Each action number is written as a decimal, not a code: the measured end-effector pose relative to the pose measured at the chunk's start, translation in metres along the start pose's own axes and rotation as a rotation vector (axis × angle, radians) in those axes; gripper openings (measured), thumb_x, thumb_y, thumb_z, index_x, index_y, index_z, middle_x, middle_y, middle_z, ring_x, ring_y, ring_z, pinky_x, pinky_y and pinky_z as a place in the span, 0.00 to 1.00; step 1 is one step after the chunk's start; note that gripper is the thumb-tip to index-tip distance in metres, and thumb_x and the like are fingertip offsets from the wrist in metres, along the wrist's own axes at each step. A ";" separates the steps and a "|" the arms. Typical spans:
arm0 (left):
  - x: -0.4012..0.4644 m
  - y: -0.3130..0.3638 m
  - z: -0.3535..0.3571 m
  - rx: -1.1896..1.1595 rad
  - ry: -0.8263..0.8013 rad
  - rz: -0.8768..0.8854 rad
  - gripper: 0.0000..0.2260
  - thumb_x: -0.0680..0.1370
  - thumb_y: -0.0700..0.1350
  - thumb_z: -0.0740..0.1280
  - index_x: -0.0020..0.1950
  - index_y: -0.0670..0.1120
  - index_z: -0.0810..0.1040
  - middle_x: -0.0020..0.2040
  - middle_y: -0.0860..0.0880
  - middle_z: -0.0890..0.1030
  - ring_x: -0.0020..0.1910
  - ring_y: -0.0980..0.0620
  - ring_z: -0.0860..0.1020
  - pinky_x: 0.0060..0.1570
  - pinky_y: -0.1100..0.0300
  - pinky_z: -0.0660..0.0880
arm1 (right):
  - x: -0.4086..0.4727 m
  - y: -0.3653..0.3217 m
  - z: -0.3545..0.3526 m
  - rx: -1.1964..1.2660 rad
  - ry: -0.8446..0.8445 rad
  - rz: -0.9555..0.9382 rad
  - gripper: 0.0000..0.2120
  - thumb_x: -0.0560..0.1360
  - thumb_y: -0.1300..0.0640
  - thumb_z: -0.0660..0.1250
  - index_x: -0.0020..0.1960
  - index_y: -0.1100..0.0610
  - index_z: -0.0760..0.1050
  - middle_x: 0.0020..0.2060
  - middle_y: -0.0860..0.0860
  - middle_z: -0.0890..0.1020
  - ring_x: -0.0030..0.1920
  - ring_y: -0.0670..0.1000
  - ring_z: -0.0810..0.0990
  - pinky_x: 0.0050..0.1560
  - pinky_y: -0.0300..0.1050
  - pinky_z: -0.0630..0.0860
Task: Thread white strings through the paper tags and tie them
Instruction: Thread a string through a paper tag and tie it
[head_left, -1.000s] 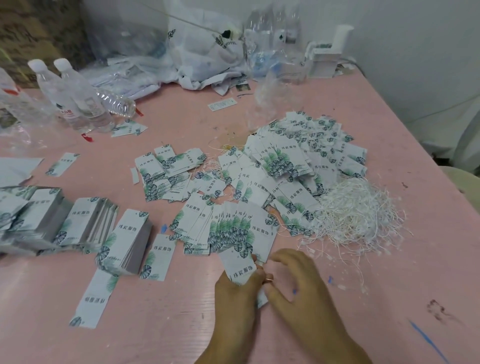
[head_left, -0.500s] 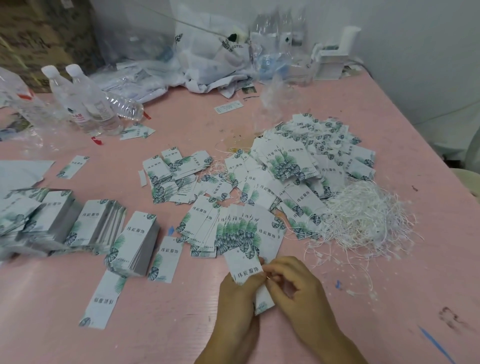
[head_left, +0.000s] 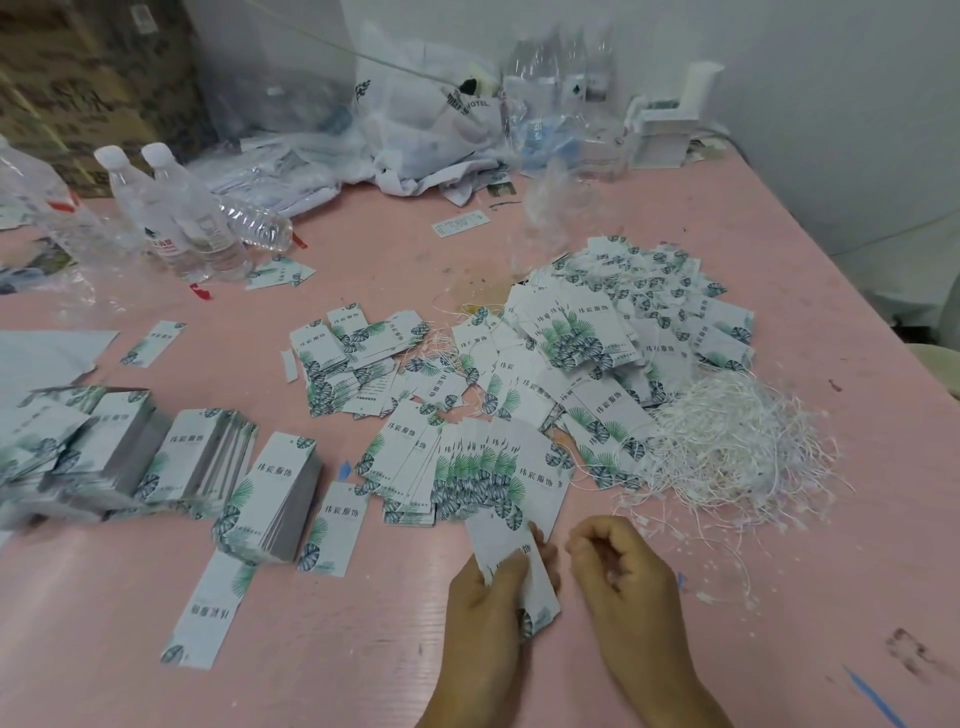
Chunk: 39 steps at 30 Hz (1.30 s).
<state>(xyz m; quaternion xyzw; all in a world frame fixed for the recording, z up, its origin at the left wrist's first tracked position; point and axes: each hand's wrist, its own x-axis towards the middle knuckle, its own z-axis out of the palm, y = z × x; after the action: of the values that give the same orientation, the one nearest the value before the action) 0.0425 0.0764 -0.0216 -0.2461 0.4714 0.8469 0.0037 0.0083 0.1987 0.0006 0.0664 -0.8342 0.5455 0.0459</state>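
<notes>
Near the front of the tabletop (head_left: 779, 291) the left hand (head_left: 485, 597) pinches one tag (head_left: 506, 551), while the right hand (head_left: 618, 566), curled just beside it, may hold string I cannot make out, and could slip from the tag's hole.

Single head-worn view, facing forward and down, close over the pink table (head_left: 675, 260) (hands nearest the lens)

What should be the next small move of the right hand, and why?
Probably the right hand should reach to the pile of white strings and pick one. The left hand already holds a paper tag, but I see no string in the curled right fingers, and the pile lies just beyond them.
</notes>
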 end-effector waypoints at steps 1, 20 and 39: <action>0.000 0.000 0.000 -0.010 0.009 0.004 0.12 0.75 0.41 0.68 0.57 0.45 0.84 0.55 0.36 0.84 0.57 0.37 0.82 0.60 0.42 0.77 | 0.002 -0.004 -0.001 0.021 0.002 0.026 0.08 0.76 0.57 0.67 0.44 0.43 0.76 0.34 0.41 0.81 0.30 0.38 0.77 0.30 0.31 0.72; -0.010 0.009 0.008 0.305 -0.021 0.280 0.10 0.72 0.45 0.70 0.51 0.46 0.84 0.46 0.43 0.86 0.48 0.43 0.85 0.45 0.49 0.81 | 0.013 -0.030 0.000 -0.124 -0.176 0.020 0.04 0.73 0.54 0.69 0.41 0.46 0.77 0.28 0.45 0.77 0.28 0.42 0.71 0.33 0.45 0.73; -0.003 0.028 -0.007 0.026 -0.146 -0.101 0.23 0.63 0.54 0.74 0.49 0.38 0.84 0.45 0.33 0.82 0.44 0.39 0.82 0.45 0.49 0.77 | 0.021 -0.039 -0.023 -0.043 -0.350 0.159 0.06 0.71 0.55 0.72 0.38 0.45 0.79 0.29 0.50 0.79 0.27 0.39 0.69 0.31 0.32 0.69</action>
<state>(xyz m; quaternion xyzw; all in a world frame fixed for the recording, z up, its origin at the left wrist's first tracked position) 0.0415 0.0558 -0.0010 -0.2073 0.4679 0.8550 0.0840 -0.0060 0.2030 0.0481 0.0931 -0.8435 0.5097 -0.1418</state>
